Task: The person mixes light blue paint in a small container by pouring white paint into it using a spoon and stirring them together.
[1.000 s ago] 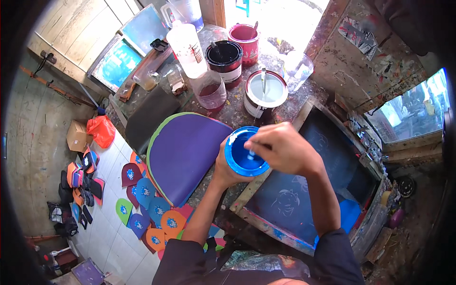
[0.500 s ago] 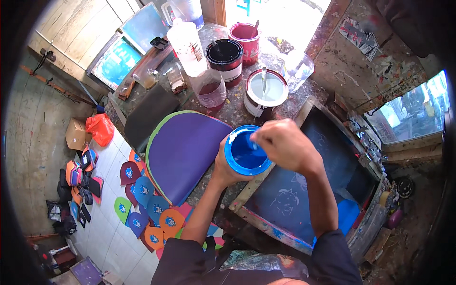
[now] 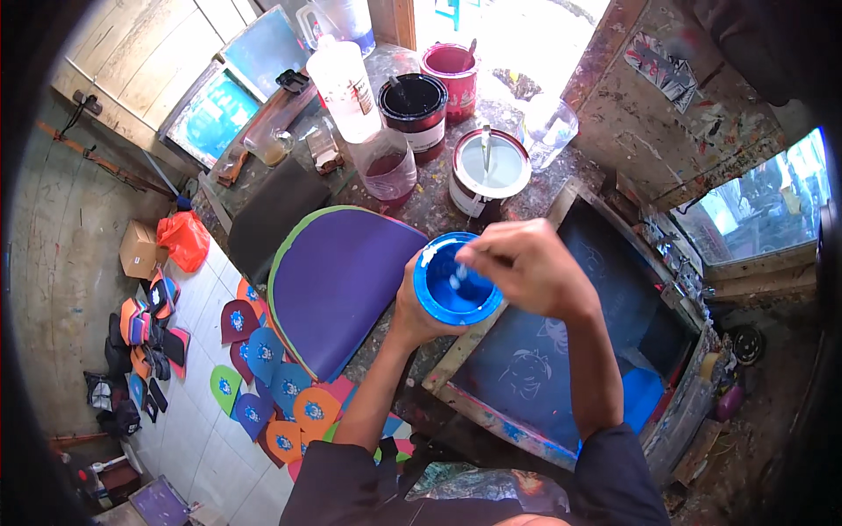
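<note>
My left hand [image 3: 410, 305] is wrapped round the side of a round tub with a blue rim [image 3: 452, 316], holding it tilted so that its inside shows. Blue paint [image 3: 469, 294] lies in it. Above the rim on the right, my right hand [image 3: 531, 263] pinches a thin, pale stirrer [image 3: 458, 275] that reaches down into the tub. Its grip end is hidden by my fingers, and its exact kind cannot be made out. A screen-printing frame [image 3: 491, 359] with pale line drawings on dark mesh lies under my right forearm.
Left of the tub lies a folded purple foam sheet [image 3: 338, 276]. Beyond stand an open white paint can [image 3: 469, 200], a black paint can [image 3: 421, 136], a red paint can [image 3: 462, 101] and a translucent bottle [image 3: 346, 96]. Printed foam pieces [image 3: 289, 386] spread across the lower left.
The stirrer has shifted inside the tub and more of its pale lower part shows. My right hand has moved slightly left; my left hand keeps its hold.
</note>
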### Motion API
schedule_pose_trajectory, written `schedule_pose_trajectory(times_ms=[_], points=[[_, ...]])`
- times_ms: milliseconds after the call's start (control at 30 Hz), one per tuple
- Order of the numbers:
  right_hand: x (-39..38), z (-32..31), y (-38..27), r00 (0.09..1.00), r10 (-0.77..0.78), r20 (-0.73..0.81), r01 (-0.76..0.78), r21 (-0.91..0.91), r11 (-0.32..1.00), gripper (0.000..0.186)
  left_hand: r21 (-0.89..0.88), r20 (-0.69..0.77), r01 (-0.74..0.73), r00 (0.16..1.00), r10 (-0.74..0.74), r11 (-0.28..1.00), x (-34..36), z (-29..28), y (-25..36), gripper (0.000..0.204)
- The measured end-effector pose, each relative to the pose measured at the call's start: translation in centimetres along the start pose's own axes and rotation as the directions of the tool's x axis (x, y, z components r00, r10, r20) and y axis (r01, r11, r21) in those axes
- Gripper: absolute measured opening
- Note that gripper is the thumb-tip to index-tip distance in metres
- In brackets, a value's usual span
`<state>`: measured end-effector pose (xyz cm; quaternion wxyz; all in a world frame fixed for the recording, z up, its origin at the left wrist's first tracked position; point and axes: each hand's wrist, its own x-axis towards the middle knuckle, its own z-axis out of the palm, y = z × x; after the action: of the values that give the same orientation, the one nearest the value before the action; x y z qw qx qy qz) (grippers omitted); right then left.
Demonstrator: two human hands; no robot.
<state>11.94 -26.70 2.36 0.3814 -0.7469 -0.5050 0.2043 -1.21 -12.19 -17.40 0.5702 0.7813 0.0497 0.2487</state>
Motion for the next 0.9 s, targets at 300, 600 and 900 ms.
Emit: schedule_pose_trajectory(times_ms=[300, 600, 900], points=[[-0.1, 0.2, 1.5, 1.000, -0.012, -0.024, 0.004, -0.281, 0.960, 0.014, 0.051, -0.010, -0.005, 1.000, 0.006, 0.999, 0.4, -0.2, 0.3, 0.120], [-0.1, -0.1, 0.2, 0.965, 0.047, -0.257, -0.035, 0.050, 0.998, 0.018, 0.082, -0.021, -0.031, 0.999, 0.033, 0.996, 0.5, -0.1, 0.9, 0.119], [-0.1, 0.7, 2.1, 0.996, -0.035, -0.087, 0.013, -0.243, 0.970, 0.015, 0.065, -0.005, -0.022, 1.000, 0.022, 0.998, 0.1, -0.1, -0.1, 0.118]])
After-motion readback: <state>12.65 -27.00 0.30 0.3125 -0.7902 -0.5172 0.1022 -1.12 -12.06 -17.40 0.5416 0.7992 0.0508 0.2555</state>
